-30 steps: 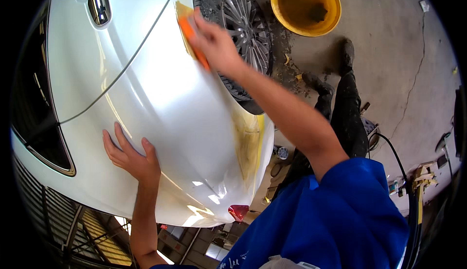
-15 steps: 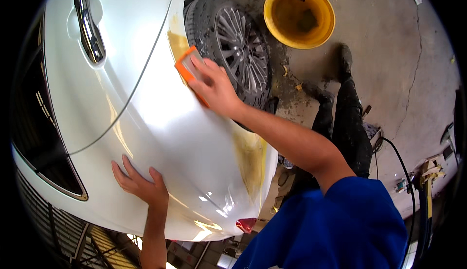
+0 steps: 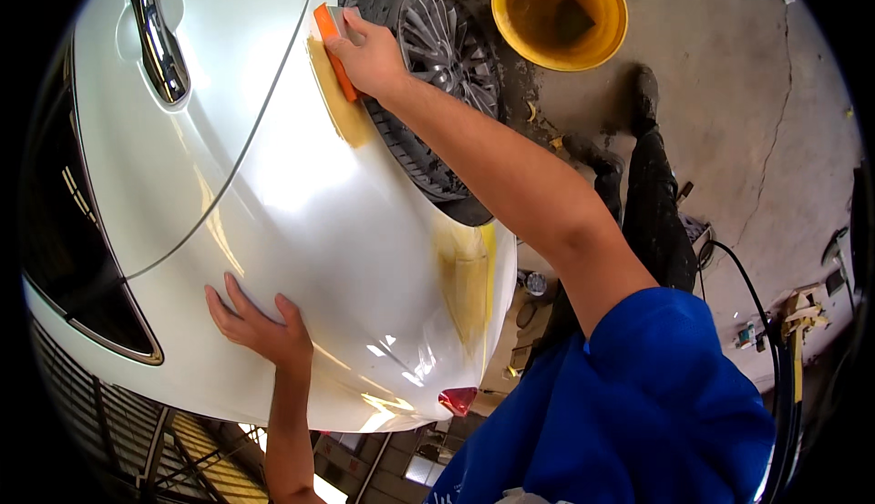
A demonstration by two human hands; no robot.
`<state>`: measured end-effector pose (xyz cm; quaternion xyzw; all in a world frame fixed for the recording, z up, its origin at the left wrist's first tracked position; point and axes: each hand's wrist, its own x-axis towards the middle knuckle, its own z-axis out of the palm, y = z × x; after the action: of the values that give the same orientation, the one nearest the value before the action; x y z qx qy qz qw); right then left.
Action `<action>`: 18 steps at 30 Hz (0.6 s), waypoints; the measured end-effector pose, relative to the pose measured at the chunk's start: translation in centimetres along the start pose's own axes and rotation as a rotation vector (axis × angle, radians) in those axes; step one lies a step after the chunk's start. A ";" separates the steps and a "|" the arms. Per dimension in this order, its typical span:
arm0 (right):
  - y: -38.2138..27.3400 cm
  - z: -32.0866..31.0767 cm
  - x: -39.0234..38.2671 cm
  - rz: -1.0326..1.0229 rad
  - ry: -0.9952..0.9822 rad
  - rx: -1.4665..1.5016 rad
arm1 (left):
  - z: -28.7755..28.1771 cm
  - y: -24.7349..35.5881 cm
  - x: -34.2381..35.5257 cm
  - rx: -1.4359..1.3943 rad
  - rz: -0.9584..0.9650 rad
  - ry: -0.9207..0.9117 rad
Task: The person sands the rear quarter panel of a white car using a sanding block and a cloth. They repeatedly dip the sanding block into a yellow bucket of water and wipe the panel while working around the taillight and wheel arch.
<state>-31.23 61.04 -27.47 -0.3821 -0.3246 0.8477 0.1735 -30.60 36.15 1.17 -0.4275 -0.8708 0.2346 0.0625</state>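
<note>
My right hand [image 3: 369,53] presses an orange sanding block [image 3: 333,48] against a yellow filler patch [image 3: 342,108] on the rear fender of a white car [image 3: 301,212], right at the wheel-arch edge. My left hand [image 3: 255,326] lies flat on the lower part of the same white panel, fingers spread, holding nothing. A second yellow filler patch [image 3: 465,276] sits near the panel's rear corner. The chrome door handle [image 3: 157,35] is up at the left.
The tyre and silver alloy wheel [image 3: 437,57] sit just right of the block. A yellow basin [image 3: 561,16] stands on the stained concrete floor beyond. My dark trouser leg and shoe [image 3: 652,185] are beside the wheel. Black hoses [image 3: 775,367] and small tools lie at right.
My right hand has slid the orange block up along the wheel-arch edge toward the door. My left hand has stayed flat on the lower panel.
</note>
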 end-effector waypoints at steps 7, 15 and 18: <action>-1.2 0.6 -0.2 -0.021 -0.038 -0.229 | -0.2 -0.5 -0.6 0.004 0.021 0.020; -2.3 1.6 -3.1 -0.112 -0.031 -0.315 | -0.6 -0.7 -1.2 0.023 0.012 0.008; -4.6 0.2 0.6 0.204 0.021 -0.121 | 0.3 -0.1 0.0 0.004 0.024 0.025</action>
<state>-31.59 64.63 -24.53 -0.4317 -0.3327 0.8358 0.0666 -30.81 36.00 0.93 -0.4408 -0.8642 0.2318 0.0712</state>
